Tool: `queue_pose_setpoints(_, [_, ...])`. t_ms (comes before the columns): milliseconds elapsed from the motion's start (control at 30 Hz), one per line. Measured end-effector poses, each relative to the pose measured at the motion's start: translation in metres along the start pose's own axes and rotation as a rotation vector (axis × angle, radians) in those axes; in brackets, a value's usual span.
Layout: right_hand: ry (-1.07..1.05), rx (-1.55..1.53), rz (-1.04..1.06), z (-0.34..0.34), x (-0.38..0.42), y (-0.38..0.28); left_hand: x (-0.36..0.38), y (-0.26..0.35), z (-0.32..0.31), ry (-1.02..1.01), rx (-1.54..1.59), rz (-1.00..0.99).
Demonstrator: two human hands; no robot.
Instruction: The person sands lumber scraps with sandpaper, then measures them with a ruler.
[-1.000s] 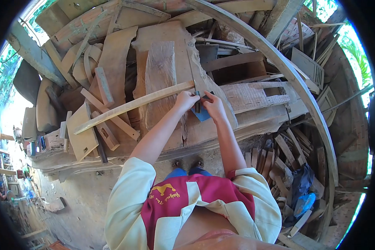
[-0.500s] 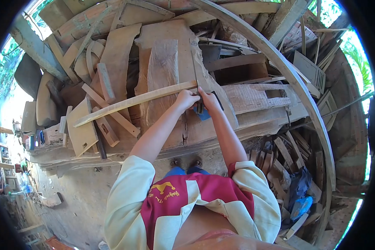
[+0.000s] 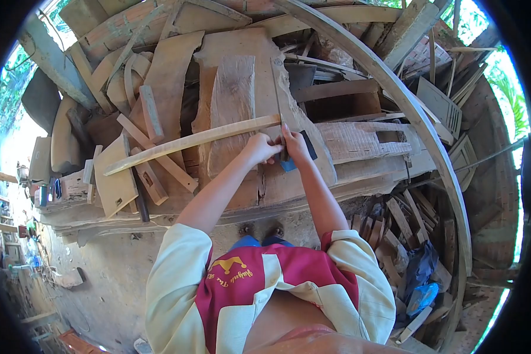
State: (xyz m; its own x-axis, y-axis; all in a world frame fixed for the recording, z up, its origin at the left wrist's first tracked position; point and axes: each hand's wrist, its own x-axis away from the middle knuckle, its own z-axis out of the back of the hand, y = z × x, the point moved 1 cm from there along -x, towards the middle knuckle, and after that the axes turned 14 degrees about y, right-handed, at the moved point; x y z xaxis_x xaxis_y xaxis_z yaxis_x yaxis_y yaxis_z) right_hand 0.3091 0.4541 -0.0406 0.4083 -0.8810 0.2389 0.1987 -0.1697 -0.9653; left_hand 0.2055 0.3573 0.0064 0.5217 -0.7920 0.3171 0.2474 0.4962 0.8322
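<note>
A pale wooden strip [image 3: 194,140] lies slantwise over other boards, its right end close to both hands. Against that end stands a long thin blade [image 3: 277,88] of what looks like a try square, with its dark handle [image 3: 284,152] towards me. My right hand [image 3: 296,146] is closed around this handle, the index finger stretched up along it. Just left of the handle, my left hand [image 3: 261,148] has its fingers curled together; what they hold, if anything, is hidden. Beneath the hands show a blue object [image 3: 288,166] and a dark flat object [image 3: 308,145], both partly covered.
Thick slabs [image 3: 233,100] form the work surface. Short wooden pieces and a dark-handled tool [image 3: 141,206] lie at the left. A rough board with a slot [image 3: 366,138] is on the right. A long curved beam [image 3: 419,112] arches across the right side, above piled offcuts [image 3: 401,218].
My left hand has shifted slightly and its fingers have curled lower beside the handle. My right hand stays on the handle. The wooden strip is nearly unmoved; the view has shifted slightly.
</note>
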Motion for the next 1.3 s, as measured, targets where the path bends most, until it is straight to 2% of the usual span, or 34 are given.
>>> queue_pose_setpoints(100, [-0.009, -0.006, -0.048, -0.002, 0.005, -0.006, 0.010, -0.004, -0.003, -0.067, -0.029, 0.033])
queue_pose_setpoints(167, [-0.008, -0.031, -0.073, -0.002, 0.004, -0.008, 0.014, -0.008, -0.007, 0.006, 0.099, -0.006])
queue_pose_setpoints(400, [0.005, 0.034, -0.033, 0.000, 0.007, -0.013, 0.026, -0.006, -0.006, 0.107, 0.162, -0.143])
queue_pose_setpoints(500, [0.006, 0.077, -0.011, 0.002, 0.006, -0.011, 0.028, -0.005, -0.004, 0.111, 0.050, -0.156])
queue_pose_setpoints(567, [-0.002, 0.102, 0.001, 0.003, 0.004, -0.010, 0.023, -0.007, -0.006, 0.197, -0.163, -0.316])
queue_pose_setpoints(600, [0.012, 0.127, 0.021, 0.004, 0.004, -0.011, 0.025, -0.002, -0.004, 0.193, -0.164, -0.314])
queue_pose_setpoints(667, [0.025, 0.152, 0.036, 0.003, 0.006, -0.012, 0.031, 0.014, -0.002, 0.071, 0.129, -0.067])
queue_pose_setpoints(700, [0.026, 0.108, 0.009, 0.003, 0.007, -0.014, 0.029, 0.012, -0.007, 0.069, 0.129, -0.066])
queue_pose_setpoints(767, [0.029, 0.066, -0.019, 0.005, 0.009, -0.018, 0.023, 0.005, -0.017, 0.042, 0.320, -0.067])
queue_pose_setpoints(900, [0.004, 0.107, -0.055, 0.007, 0.007, -0.017, 0.021, -0.006, -0.030, 0.078, 0.232, -0.111])
queue_pose_setpoints(967, [0.018, 0.122, -0.032, 0.007, 0.001, -0.013, 0.021, -0.013, -0.039, 0.295, 0.181, -0.438])
queue_pose_setpoints(1000, [0.025, 0.178, -0.046, 0.008, -0.001, -0.013, 0.023, -0.011, -0.040, 0.299, 0.182, -0.435])
queue_pose_setpoints(1067, [0.029, 0.234, -0.055, 0.006, -0.002, -0.014, 0.027, -0.006, -0.039, 0.441, 0.093, -0.352])
queue_pose_setpoints(1133, [-0.014, 0.052, -0.120, 0.004, 0.005, -0.017, 0.023, -0.012, -0.045, 0.497, 0.106, -0.317])
queue_pose_setpoints(1167, [-0.017, 0.054, -0.117, 0.003, 0.006, -0.018, 0.020, -0.014, -0.048, 0.549, 0.121, -0.283])
queue_pose_setpoints(1300, [0.007, 0.097, -0.126, -0.002, -0.001, -0.003, 0.019, -0.013, -0.056, 0.546, 0.228, -0.235])
